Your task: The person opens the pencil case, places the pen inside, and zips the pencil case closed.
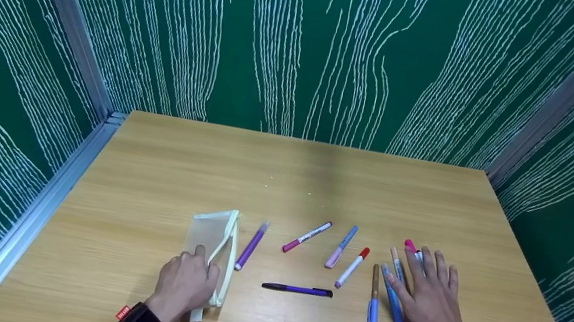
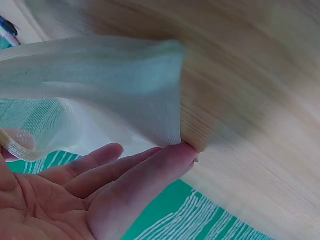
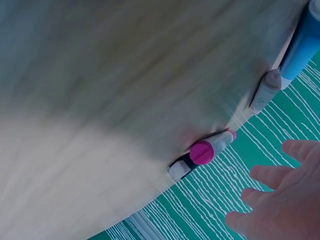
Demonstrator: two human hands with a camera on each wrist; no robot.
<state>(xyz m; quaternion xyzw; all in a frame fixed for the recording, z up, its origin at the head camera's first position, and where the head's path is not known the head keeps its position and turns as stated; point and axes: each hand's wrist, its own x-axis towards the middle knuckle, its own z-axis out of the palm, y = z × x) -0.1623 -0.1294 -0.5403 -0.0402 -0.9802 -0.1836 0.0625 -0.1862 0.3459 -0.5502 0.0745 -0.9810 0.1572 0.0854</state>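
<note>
At the left of the table stands a pale mesh zip pouch [image 1: 228,268], its mouth partly spread. My left hand [image 1: 187,284] grips the pouch's near side; in the left wrist view the fingers [image 2: 145,187] lie along its mesh wall, with the thumb at the zipper edge. My right hand [image 1: 431,298] is spread flat over pens on the right, with nothing held. Beneath or beside it are a pink marker [image 1: 410,245], a blue pen [image 1: 393,301], a peach-capped pen [image 1: 395,258] and a brown-and-blue pen [image 1: 374,300]. A dark pen [image 3: 182,167] with a white end lies beside the pink marker.
Between the hands lie a purple marker [image 1: 251,246], a pink-capped marker [image 1: 307,237], a lilac-and-blue marker [image 1: 341,247], a red-ended marker [image 1: 352,267] and a black-and-purple pen [image 1: 297,289]. Green walls [image 1: 231,27] with white lines surround the wooden table [image 1: 204,164].
</note>
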